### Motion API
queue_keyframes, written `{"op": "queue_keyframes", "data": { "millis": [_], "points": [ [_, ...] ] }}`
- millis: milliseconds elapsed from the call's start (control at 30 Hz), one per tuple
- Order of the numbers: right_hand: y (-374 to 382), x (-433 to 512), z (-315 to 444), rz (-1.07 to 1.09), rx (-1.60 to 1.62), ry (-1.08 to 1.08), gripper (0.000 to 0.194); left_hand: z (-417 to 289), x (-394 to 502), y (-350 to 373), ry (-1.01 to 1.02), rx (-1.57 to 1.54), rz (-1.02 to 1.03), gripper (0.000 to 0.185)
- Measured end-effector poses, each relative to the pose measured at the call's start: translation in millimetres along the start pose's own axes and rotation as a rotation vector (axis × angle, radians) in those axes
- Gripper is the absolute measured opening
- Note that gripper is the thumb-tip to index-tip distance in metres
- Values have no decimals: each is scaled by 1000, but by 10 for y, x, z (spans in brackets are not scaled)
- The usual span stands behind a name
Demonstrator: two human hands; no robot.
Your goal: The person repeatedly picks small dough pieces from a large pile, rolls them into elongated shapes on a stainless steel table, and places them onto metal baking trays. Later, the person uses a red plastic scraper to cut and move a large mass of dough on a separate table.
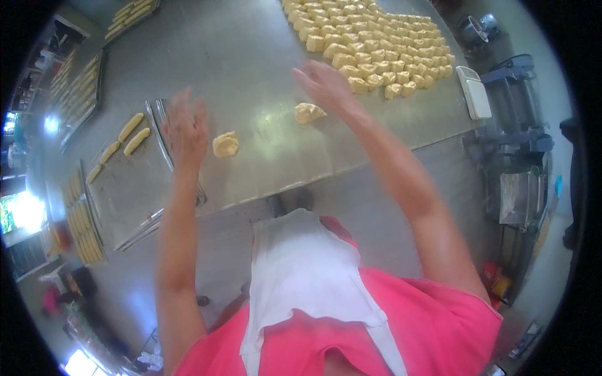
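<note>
My left hand [185,129] is raised over the right rim of a metal baking tray [127,188], blurred, fingers apart and nothing seen in it. Just right of it, one flattened dough piece [225,144] lies on the steel table [263,174]. My right hand [324,87] hovers beside the front left corner of many rows of cut dough pieces [376,56], with fingers extended and no dough visible in it. A second loose dough piece [309,113], tapered at one end, sits on the table just below that hand. Several rolled dough sticks [130,127] lie on the tray's left part.
Trays of dough sticks stand at the far left [82,94], the top left [129,19] and the lower left [82,216]. A white scale [474,91] sits at the table's right edge. Beyond it stands a grey machine [512,108].
</note>
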State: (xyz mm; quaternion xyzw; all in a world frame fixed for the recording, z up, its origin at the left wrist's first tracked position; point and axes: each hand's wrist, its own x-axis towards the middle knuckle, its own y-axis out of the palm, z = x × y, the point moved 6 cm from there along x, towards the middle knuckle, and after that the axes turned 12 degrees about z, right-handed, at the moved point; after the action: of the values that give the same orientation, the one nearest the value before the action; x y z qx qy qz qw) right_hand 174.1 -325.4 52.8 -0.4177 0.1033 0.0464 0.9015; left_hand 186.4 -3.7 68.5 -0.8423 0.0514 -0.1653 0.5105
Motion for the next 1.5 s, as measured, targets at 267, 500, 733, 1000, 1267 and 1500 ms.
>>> {"op": "queue_keyframes", "data": {
  "millis": [267, 500, 733, 1000, 1267, 1500],
  "points": [
    [862, 72, 31, -170, -624, -282, 51, -289, -201, 877, 19, 308, 213, 65],
    [718, 390, 152, 21, -392, -333, 48, -116, -67, 683, -3, 87, 184, 67],
    [832, 786, -10, -123, -339, -489, 41, 35, 360, 1170, 72, 235, 188, 59],
    [425, 125, 3, 470, -332, -506, 39, 55, -412, 518, 208, -90, 627, 36],
    [699, 106, 218, -52, -330, -471, 36, -312, -69, 704, 210, 134, 127, 24],
    [635, 13, 76, 31, -375, -486, 27, -226, -216, 676, -194, -113, 377, 27]
  ]
}}
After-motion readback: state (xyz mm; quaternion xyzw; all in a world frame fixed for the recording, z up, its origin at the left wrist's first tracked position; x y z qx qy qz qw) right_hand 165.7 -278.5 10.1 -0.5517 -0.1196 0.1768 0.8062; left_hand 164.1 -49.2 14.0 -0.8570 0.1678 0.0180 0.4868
